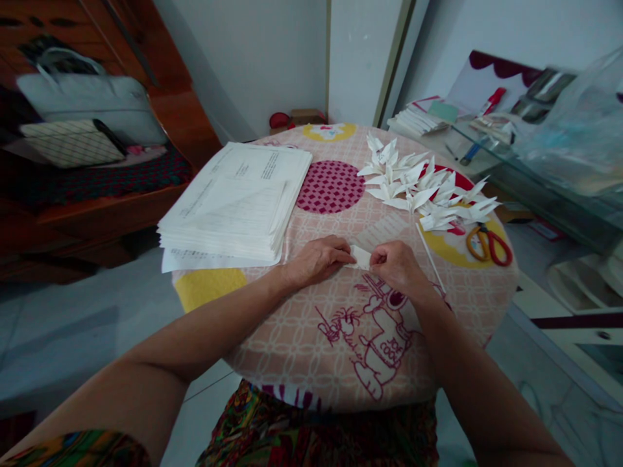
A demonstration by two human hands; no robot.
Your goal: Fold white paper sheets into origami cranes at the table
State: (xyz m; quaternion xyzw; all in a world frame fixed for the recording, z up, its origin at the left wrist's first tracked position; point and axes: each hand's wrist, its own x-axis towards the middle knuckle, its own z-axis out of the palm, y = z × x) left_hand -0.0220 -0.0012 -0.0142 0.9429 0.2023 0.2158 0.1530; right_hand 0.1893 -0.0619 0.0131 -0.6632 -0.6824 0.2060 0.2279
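Observation:
A small folded piece of white paper [361, 257] lies low over the tablecloth between my two hands. My left hand [324, 258] pinches its left edge, fingers pressed together. On its right edge, my right hand [394, 261] is closed with thumb and fingertips gripping the paper. Just behind them rests a flat printed paper sheet [384, 228]. Several folded white paper cranes [413, 178] are heaped at the back right of the table. To the left stands a thick stack of printed paper [228, 201], its top sheets slightly askew.
Orange-and-red-handled scissors [489, 245] lie near the table's right edge. A thin white stick [431, 256] sits beside my right hand. The round table wears a patterned cloth [292, 344]. A glass shelf [545, 194] borders it on the right, and a wooden bench [180, 104] with bags is at left.

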